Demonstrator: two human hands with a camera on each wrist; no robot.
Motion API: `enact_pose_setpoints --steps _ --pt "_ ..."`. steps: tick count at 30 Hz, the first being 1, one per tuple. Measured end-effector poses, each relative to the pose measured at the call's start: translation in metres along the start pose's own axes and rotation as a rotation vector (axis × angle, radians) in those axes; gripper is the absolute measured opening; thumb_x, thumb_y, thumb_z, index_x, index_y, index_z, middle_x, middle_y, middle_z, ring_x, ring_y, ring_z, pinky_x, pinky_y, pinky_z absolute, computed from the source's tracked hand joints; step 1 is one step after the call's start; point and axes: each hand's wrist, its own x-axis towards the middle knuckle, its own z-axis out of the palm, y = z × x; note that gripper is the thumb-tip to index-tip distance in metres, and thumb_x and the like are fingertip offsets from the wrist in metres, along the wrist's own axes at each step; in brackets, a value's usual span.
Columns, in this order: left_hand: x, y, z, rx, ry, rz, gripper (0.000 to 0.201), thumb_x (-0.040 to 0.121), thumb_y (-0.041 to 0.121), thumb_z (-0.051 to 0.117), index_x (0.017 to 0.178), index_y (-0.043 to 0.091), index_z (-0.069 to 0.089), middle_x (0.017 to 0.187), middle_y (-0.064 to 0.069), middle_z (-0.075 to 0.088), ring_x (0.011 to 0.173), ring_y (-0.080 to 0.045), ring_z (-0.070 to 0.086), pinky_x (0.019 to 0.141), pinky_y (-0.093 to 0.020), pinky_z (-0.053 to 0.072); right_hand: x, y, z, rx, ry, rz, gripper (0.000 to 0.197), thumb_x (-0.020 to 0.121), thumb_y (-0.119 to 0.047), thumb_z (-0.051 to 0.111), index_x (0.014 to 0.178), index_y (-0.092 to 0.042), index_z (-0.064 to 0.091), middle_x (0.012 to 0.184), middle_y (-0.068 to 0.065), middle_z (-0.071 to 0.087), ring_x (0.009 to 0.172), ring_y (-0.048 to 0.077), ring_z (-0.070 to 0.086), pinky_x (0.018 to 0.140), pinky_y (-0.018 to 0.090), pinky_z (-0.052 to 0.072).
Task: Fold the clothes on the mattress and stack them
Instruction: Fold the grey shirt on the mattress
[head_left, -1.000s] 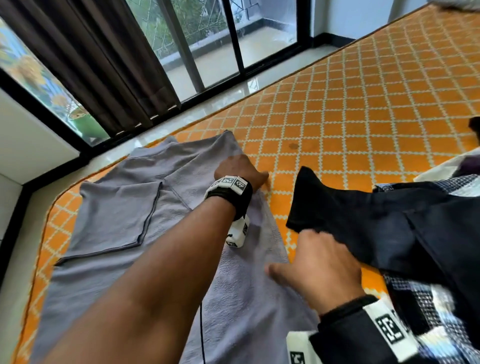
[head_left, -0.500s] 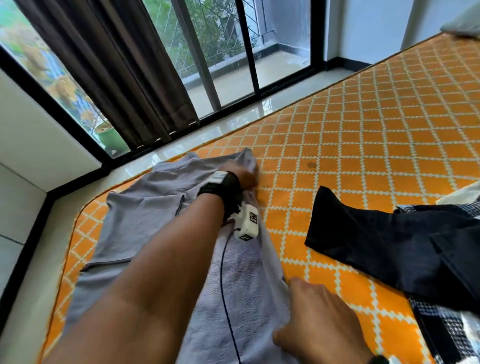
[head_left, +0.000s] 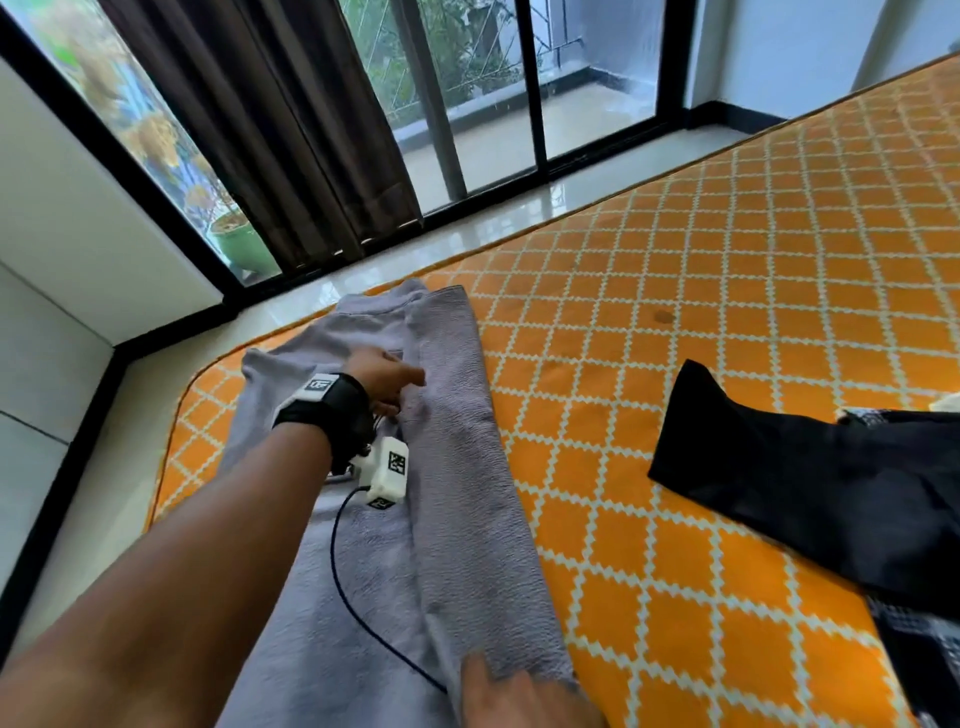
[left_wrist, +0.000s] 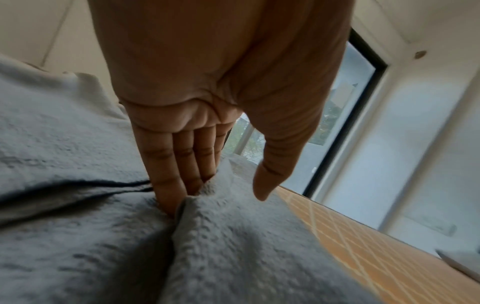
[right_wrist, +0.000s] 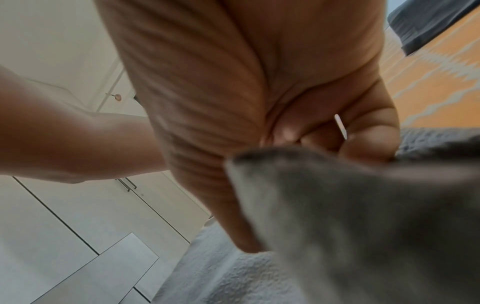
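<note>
A grey garment (head_left: 457, 519) lies lengthwise on the orange mattress (head_left: 727, 286), its right side folded over into a long strip. My left hand (head_left: 387, 379) rests near the garment's far end. Its fingers (left_wrist: 168, 181) are straight and pushed into the crease beside the folded strip, with the thumb held apart. At the near end my right hand (head_left: 519, 699) sits at the picture's bottom edge; in the right wrist view its curled fingers (right_wrist: 369, 142) pinch a raised flap of the grey cloth (right_wrist: 363, 226). A black garment (head_left: 831, 493) lies to the right, untouched.
A checked cloth (head_left: 930, 644) lies under the black garment at the right edge. The mattress's rounded corner (head_left: 176, 431) is just left of the grey garment, with pale floor (head_left: 493, 218), a dark curtain (head_left: 291, 130) and a glass door beyond.
My left hand came back from the garment's far right corner to the crease, its fingers now straight. The right side now lies folded over. My right hand slid down to the near end.
</note>
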Motion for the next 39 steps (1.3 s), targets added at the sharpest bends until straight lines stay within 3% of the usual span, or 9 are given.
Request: enact_pose_setpoints --steps 3,7,9,14,20,25,28,32,39 --pt "-0.021 -0.003 0.003 0.105 0.035 0.061 0.036 0.077 0.021 0.09 0.09 0.015 0.056 0.081 -0.014 0.061 0.068 -0.025 0.062 0.071 -0.043 0.061 -0.017 0.009 -0.046 0.037 -0.075 -0.16 0.045 0.113 -0.018 0.018 0.144 -0.009 0.05 0.135 0.029 0.059 0.126 0.042 0.059 0.1 0.05 0.049" --pt "-0.084 -0.035 -0.012 0.242 0.011 0.11 0.09 0.074 0.043 0.091 0.146 0.013 0.045 0.127 -0.008 0.064 0.108 -0.026 0.066 0.093 -0.039 0.056 -0.039 0.013 -0.068 0.202 -0.12 -0.201 0.031 0.107 -0.021 0.043 0.136 -0.013 0.048 0.115 0.024 0.062 0.125 0.037 0.06 0.083 0.045 0.048" --pt "-0.129 -0.057 -0.026 0.25 0.011 0.128 0.089 0.064 0.055 0.092 0.136 0.016 0.056 0.117 -0.005 0.07 0.103 -0.022 0.069 0.093 -0.039 0.057 -0.049 0.023 -0.08 0.291 -0.084 -0.248 0.034 0.097 -0.034 0.063 0.127 -0.021 0.056 0.124 0.01 0.067 0.122 0.031 0.062 0.094 0.039 0.05" --pt "-0.273 -0.111 -0.024 0.149 -0.143 0.104 0.086 0.038 0.076 0.083 0.105 0.023 0.072 0.087 0.001 0.076 0.073 -0.005 0.068 0.071 -0.025 0.056 -0.039 0.061 -0.094 0.456 -0.062 -0.22 0.047 0.078 -0.039 0.087 0.119 -0.024 0.069 0.096 -0.002 0.077 0.092 0.012 0.071 0.077 0.025 0.051" --pt "-0.417 -0.165 -0.004 0.081 -0.432 0.097 0.063 0.06 0.07 0.086 0.109 0.033 0.072 0.098 0.016 0.074 0.083 -0.008 0.073 0.074 -0.022 0.058 -0.04 0.076 -0.095 0.469 0.016 -0.105 0.027 0.073 -0.024 0.091 0.093 -0.021 0.072 0.081 0.004 0.076 0.063 0.017 0.072 0.053 0.028 0.056" --pt "-0.44 -0.17 0.039 -0.027 -0.272 0.033 0.087 0.045 0.092 0.074 0.106 0.03 0.071 0.092 0.008 0.076 0.076 -0.007 0.073 0.066 -0.024 0.057 -0.05 0.036 -0.079 0.191 -0.139 -0.195 0.033 0.061 -0.03 0.097 0.086 -0.018 0.08 0.079 0.0 0.077 0.067 0.014 0.071 0.056 0.024 0.052" --pt "-0.42 -0.151 0.08 -0.206 -0.239 -0.05 0.063 0.072 0.076 0.075 0.088 0.016 0.067 0.072 0.003 0.068 0.069 -0.02 0.073 0.051 -0.028 0.051 -0.054 0.029 -0.075 0.17 -0.259 -0.215 0.026 0.067 -0.025 0.094 0.087 -0.016 0.081 0.076 0.002 0.078 0.05 0.006 0.062 0.043 0.016 0.043" --pt "-0.4 -0.135 0.109 -0.445 -0.203 -0.185 0.041 0.09 0.051 0.073 0.08 0.015 0.058 0.064 -0.005 0.052 0.055 -0.021 0.06 0.041 -0.026 0.046 -0.064 0.038 -0.084 0.283 -0.437 -0.224 0.01 0.084 -0.007 0.075 0.091 -0.012 0.078 0.085 0.009 0.08 0.071 0.019 0.077 0.055 0.027 0.057" --pt "-0.414 -0.151 0.103 -0.805 -0.099 -0.312 0.016 0.088 0.008 0.07 0.075 0.013 0.062 0.075 -0.011 0.06 0.068 -0.02 0.061 0.063 -0.032 0.054 -0.054 0.065 -0.098 0.39 -0.221 -0.115 0.018 0.081 0.0 0.079 0.095 -0.01 0.075 0.082 0.009 0.08 0.071 0.018 0.077 0.051 0.025 0.054"
